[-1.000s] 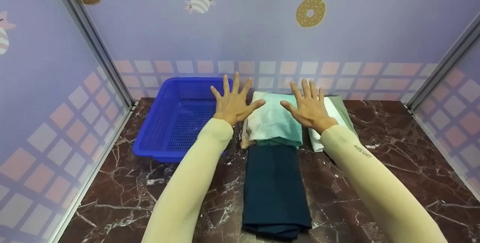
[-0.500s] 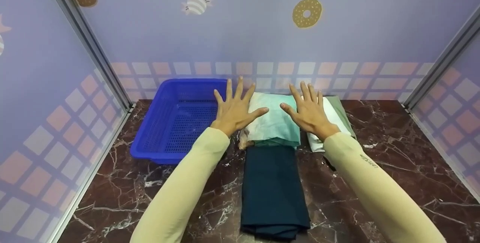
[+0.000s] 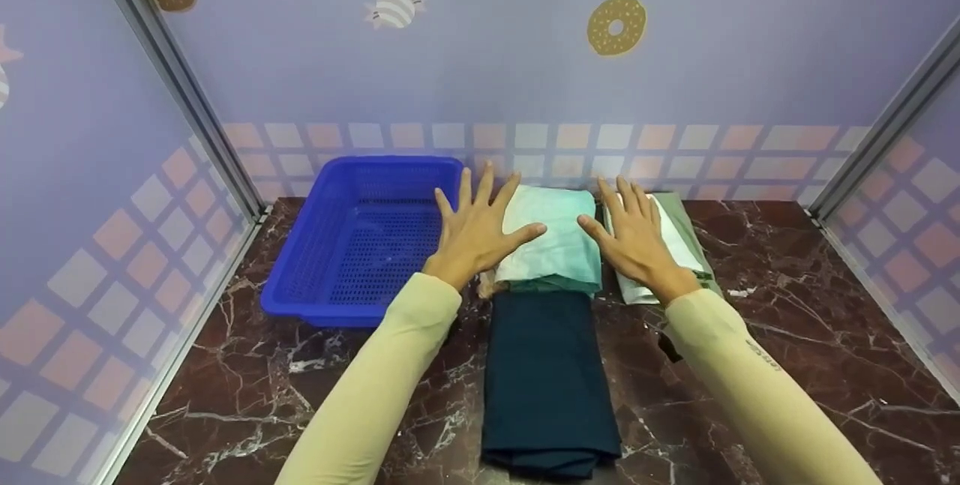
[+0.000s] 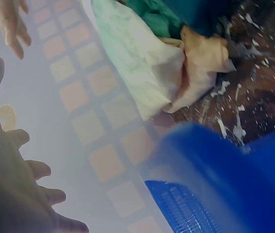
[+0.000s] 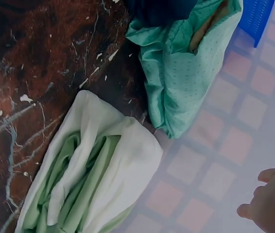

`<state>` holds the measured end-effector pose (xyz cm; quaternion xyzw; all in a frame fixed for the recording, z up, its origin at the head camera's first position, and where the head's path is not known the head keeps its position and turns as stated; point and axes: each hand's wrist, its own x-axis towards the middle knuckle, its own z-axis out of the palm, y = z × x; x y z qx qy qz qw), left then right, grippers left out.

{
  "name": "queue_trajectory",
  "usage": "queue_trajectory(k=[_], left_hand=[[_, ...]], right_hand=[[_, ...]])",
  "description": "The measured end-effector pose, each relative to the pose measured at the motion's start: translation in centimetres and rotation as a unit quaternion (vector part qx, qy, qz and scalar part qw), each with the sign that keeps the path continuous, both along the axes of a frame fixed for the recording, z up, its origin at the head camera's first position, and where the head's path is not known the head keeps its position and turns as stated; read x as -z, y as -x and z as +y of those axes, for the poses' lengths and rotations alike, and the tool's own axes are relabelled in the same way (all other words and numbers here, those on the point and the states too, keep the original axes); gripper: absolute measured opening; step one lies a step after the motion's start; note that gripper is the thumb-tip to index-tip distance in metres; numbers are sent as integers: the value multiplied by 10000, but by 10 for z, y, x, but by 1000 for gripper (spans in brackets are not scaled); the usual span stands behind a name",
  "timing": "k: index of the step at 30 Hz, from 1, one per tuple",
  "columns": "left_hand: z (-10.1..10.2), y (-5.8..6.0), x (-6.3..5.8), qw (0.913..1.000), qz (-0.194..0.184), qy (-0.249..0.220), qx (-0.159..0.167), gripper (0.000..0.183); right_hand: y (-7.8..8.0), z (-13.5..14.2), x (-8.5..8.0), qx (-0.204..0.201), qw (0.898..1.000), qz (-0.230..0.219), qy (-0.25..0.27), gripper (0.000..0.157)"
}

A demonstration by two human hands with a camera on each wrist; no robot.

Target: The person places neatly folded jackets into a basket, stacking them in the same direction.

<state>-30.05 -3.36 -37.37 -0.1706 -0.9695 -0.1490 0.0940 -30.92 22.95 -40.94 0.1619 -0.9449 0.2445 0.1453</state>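
mint-green fabric (image 3: 551, 238) shading to white, folded into a soft, roughly square bundle, is placed at the back of the dark red-brown, marble-patterned desk (image 3: 840, 305), close to the lilac wall (image 3: 487, 80), with beige cloth (image 4: 202, 63) showing from its left side. at its front edge a long, dark navy folded cloth (image 3: 551, 380) is laid; which of the two overlaps the other cannot be told. to the right, a white folded cloth (image 5: 137, 150) is seen layered with sage-green fabric (image 3: 686, 224); to the left, a blue plastic basket (image 3: 322, 312) with a perforated floor is set. by the left hand (image 3: 476, 238) and the right hand (image 3: 637, 241), both held above these things with fingers spread, nothing is grasped: the grip of each is slack and empty. the left is poised between basket and mint bundle, the right between bundle and white cloth. folds could be undone if the bundle were lifted by one edge, since its layers are seen to gape in the wrist views; the navy cloth might be dragged along with it. the green layer could be shed if only the white were pinched. the basket might be nudged askew by the left forearm (image 3: 371, 395), which is extended across its near right corner.
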Motion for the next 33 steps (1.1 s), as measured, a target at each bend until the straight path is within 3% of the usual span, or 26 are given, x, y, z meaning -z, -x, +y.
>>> queue_trajectory(k=[15,21,29,33], left_hand=[[3,-18,7,9973,81,-728,47,92],[-1,-24,10,9903,51,-1388,26,92],[-5,-30,17,9837,48,-1787,182,91],[-8,-33,21,9755,6,-2191,207,90]], right_hand=[[-20,-2,8,-170,9979,219,579,72],[-27,-2,8,-216,9955,164,904,71],[-36,-2,11,-406,9905,278,1282,69],[-40,-2,15,-465,9889,332,1369,68]])
